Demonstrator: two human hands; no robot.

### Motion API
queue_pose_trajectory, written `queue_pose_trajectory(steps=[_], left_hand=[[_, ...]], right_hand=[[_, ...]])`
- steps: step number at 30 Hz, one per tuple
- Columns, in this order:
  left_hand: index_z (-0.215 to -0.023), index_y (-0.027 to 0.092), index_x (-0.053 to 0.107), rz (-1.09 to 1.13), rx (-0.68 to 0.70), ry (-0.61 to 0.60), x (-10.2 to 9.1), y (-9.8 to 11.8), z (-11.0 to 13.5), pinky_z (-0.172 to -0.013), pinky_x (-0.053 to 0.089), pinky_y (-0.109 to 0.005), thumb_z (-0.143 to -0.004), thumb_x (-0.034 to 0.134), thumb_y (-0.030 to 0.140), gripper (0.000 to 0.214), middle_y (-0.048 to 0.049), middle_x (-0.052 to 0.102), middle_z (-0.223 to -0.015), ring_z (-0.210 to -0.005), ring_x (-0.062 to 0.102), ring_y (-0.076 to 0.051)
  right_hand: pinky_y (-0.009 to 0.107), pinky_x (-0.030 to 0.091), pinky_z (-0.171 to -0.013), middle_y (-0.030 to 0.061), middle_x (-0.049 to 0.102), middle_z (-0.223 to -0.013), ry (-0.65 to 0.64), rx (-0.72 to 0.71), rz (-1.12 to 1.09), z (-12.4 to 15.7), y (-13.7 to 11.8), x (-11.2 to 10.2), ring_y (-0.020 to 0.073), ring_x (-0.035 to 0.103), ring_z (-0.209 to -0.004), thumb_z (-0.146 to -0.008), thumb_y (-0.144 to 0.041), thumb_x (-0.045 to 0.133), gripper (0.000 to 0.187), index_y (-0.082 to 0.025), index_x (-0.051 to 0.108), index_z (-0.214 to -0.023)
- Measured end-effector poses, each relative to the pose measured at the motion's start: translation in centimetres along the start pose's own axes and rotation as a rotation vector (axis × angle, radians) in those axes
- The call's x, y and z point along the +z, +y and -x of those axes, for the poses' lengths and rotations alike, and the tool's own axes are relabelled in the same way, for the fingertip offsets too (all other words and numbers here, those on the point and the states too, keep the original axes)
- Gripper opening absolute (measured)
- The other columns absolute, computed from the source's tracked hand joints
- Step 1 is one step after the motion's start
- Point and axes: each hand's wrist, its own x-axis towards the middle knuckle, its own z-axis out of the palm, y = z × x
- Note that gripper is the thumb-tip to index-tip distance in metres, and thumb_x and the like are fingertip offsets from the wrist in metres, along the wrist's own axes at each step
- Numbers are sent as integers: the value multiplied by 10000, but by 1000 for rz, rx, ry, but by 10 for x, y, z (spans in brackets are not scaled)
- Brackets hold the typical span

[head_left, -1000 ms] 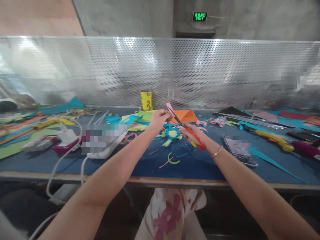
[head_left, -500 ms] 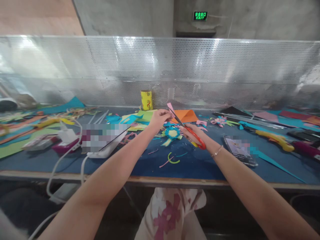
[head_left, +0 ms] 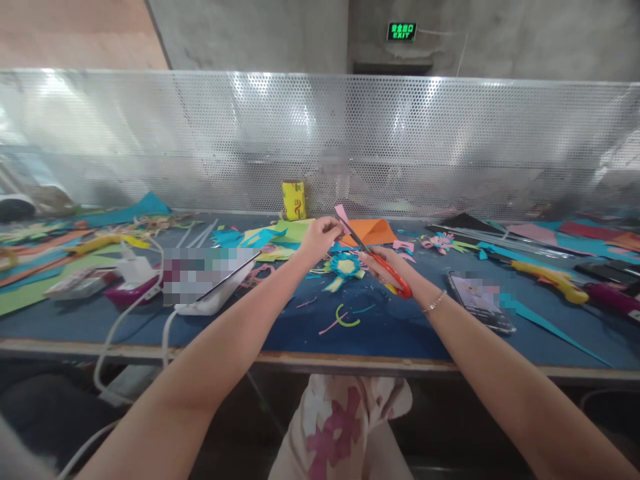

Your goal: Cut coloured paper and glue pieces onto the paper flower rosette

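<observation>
My left hand pinches a small pink paper piece above the blue table. My right hand grips red-handled scissors, whose blades reach up to the pink piece. Below both hands lies a blue and yellow paper flower. A folded orange sheet lies just behind the hands.
A tablet on a white stand with white cables sits left. A phone lies right of my right wrist. A yellow box stands against the perforated metal screen. A yellow glue gun, coloured paper scraps and strips cover the table.
</observation>
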Motion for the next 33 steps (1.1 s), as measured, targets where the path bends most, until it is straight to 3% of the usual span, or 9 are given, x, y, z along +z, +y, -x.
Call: queue_pose_trajectory(steps=[9,19,27,33], left_hand=[[-566,151,552,17,0,11,1,1,0,-524,391,-208,-656,518,143,97,6,539,-531,-506,482,-79],[-584,150,567,50,-13,-3,1,-2,0,-545,394,-215,-652,527,145,80,0,559,-561,-525,495,-80],[-593,150,571,65,-28,63,1,1,0,-561,409,-222,-667,535,144,82,-3,561,-556,-526,498,-82],[-580,153,560,94,-54,116,-1,0,-2,-560,405,-226,-667,530,126,96,-1,556,-538,-513,491,-80]], right_hand=[[191,269,-365,-47,418,-479,-5,47,-36,1,-2,2,58,365,-375,-730,-493,444,325,-173,442,-671],[190,259,-373,-47,411,-481,23,-47,-18,-3,8,3,52,348,-389,-701,-487,496,323,-166,462,-686],[195,291,-355,-45,407,-500,-72,69,-180,1,1,0,49,346,-365,-731,-543,441,367,-182,415,-670],[183,271,-330,-49,398,-499,-19,115,-296,1,1,0,42,327,-352,-712,-585,451,403,-187,398,-699]])
